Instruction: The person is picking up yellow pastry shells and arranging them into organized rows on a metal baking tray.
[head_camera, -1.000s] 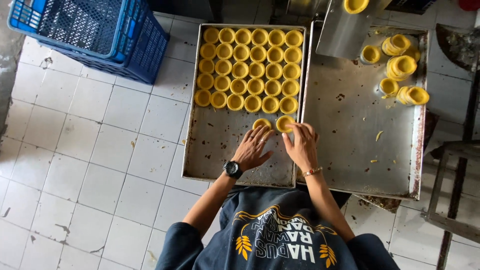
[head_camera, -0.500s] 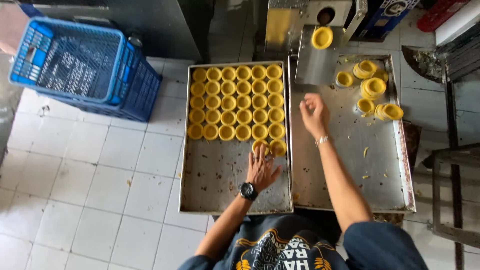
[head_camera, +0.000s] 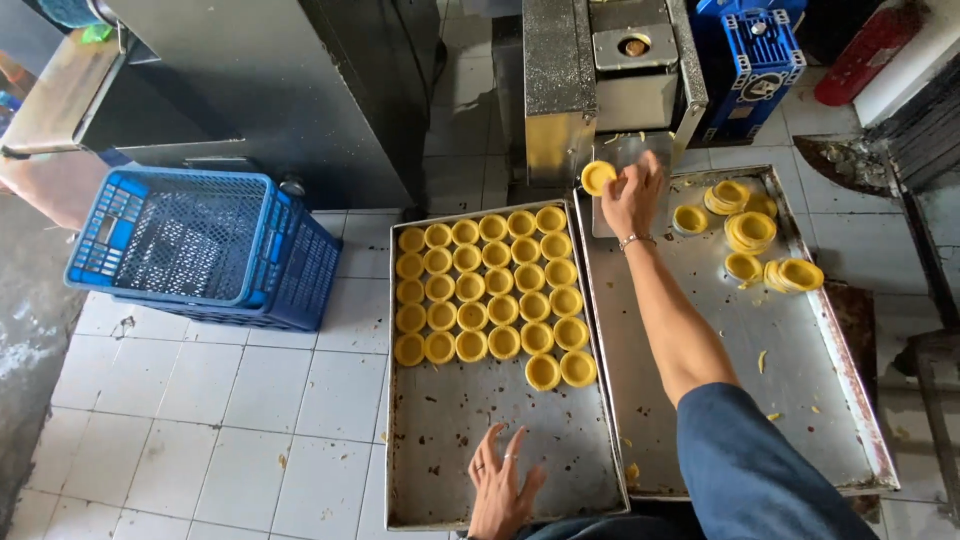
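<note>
A metal baking tray (head_camera: 440, 470) on the tiled floor holds rows of yellow tart shells (head_camera: 488, 285) filling its far half. My left hand (head_camera: 503, 482) rests flat on the bare near part of this tray, fingers spread, holding nothing. My right hand (head_camera: 634, 195) is stretched far forward to the base of a metal machine (head_camera: 600, 70) and its fingers close around one yellow tart shell (head_camera: 598, 177) there. A second metal tray (head_camera: 800, 400) lies to the right, with a few stacks of yellow shells (head_camera: 752, 232) at its far end.
A blue plastic crate (head_camera: 195, 245) stands on the white tiled floor to the left. A dark metal cabinet (head_camera: 260, 90) is behind it. A blue motor unit (head_camera: 755, 50) and a red cylinder (head_camera: 865, 50) sit at the far right. Crumbs lie on the right tray.
My right hand has left the tart rows and reached forward to the machine, where it now grips a shell. My left hand has slid back to the tray's near end. The view tilted upward.
</note>
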